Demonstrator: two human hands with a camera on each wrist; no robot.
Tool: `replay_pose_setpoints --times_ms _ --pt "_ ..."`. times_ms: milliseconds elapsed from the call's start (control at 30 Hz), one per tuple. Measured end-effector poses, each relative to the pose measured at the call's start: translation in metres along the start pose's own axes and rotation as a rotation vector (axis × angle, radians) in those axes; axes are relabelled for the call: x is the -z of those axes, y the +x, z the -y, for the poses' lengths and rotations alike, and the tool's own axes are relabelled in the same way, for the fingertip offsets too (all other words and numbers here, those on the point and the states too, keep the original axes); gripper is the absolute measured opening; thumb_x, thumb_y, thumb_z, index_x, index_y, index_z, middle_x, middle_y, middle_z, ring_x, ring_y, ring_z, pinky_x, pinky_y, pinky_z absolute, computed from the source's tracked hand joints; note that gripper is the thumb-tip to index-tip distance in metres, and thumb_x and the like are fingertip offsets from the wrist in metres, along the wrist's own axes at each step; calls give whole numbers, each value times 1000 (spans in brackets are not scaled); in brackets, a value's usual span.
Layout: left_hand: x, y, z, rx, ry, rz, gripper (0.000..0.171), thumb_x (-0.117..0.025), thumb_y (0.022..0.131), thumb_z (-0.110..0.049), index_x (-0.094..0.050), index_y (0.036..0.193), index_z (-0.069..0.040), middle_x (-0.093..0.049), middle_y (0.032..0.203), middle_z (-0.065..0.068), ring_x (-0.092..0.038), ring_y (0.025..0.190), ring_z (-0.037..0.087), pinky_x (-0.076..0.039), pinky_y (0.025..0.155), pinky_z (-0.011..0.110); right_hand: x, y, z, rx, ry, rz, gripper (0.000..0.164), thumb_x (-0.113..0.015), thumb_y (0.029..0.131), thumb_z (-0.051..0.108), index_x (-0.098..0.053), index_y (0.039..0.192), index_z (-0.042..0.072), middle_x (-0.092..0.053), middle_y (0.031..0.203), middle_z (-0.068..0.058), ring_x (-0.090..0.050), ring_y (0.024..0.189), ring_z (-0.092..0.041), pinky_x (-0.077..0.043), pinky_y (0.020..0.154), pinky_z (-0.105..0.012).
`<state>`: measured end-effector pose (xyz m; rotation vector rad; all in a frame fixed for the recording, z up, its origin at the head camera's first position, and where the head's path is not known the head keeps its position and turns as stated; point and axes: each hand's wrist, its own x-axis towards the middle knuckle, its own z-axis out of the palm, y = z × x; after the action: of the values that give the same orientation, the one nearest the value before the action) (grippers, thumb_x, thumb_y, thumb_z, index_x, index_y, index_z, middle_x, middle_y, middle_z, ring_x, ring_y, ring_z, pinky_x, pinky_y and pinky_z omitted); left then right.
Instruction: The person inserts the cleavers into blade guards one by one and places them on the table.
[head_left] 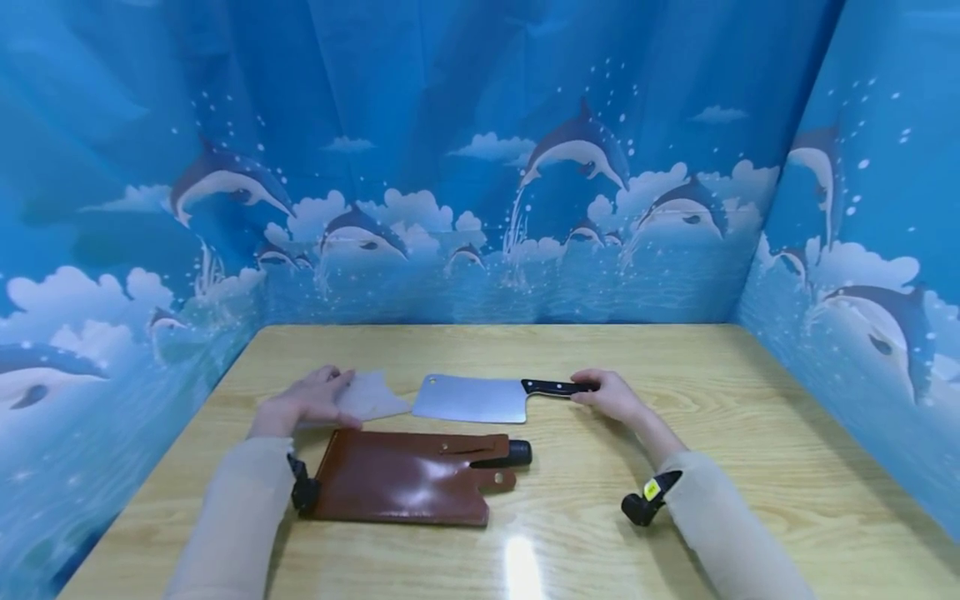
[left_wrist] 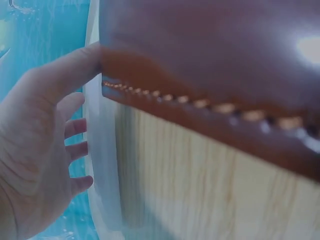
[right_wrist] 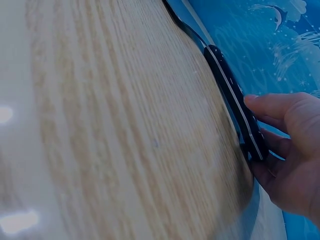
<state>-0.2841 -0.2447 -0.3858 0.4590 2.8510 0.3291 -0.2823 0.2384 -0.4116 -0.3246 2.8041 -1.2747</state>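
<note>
A cleaver with a broad steel blade and a black riveted handle lies flat at the middle of the table. My right hand pinches the end of its handle between thumb and fingers. Left of the blade, close to its tip, lies a translucent white sleeve with a notched edge. My left hand holds the left part of this sleeve, thumb on the near side and fingers on the far side. Nearer to me rests a brown leather sheath with stitched edges, partly blocking the left wrist view.
A black rod-like piece sticks out of the sheath's right side, above a strap with a snap. Everything lies on a wood-grain table. Blue dolphin-print curtains stand behind and at both sides.
</note>
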Motion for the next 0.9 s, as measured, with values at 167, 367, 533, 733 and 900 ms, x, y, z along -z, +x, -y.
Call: replay_pose_setpoints --times_ms 167,367,533,733,900 --pt "-1 0 2 -17 13 12 107 -61 72 -67 -22 146 0 -22 145 28 -18 131 49 -19 100 64 -2 -1 1 -4 -29 -17 41 -65 84 12 -57 119 -8 -55 121 -26 -45 118 -41 -32 100 -50" --pt "-1 0 1 -23 19 -13 105 -63 72 -66 -27 144 2 -27 144 28 -22 129 48 -19 100 63 -3 0 2 24 -47 -41 39 -66 83 11 -59 115 -9 -57 117 -26 -47 115 -41 -33 99 -49" --pt "-1 0 0 -28 -9 -36 105 -67 71 -62 -29 142 5 -31 140 30 -29 127 48 -26 99 59 -5 0 0 21 -61 -47 40 -66 84 14 -59 115 -8 -57 117 -25 -47 115 -41 -34 98 -49" --pt "-2 1 0 -2 -23 -53 106 -68 70 -61 -30 140 9 -30 138 34 -29 125 48 -28 99 58 -5 0 2 4 -58 -56 39 -66 84 13 -59 116 -7 -57 118 -25 -47 116 -41 -34 98 -49" --pt "-1 -5 3 11 -32 -124 113 -70 68 -60 -24 139 14 -27 135 38 -30 121 51 -31 96 59 -5 0 2 2 -61 -47 39 -65 85 13 -59 117 -7 -56 119 -25 -46 116 -41 -34 98 -50"
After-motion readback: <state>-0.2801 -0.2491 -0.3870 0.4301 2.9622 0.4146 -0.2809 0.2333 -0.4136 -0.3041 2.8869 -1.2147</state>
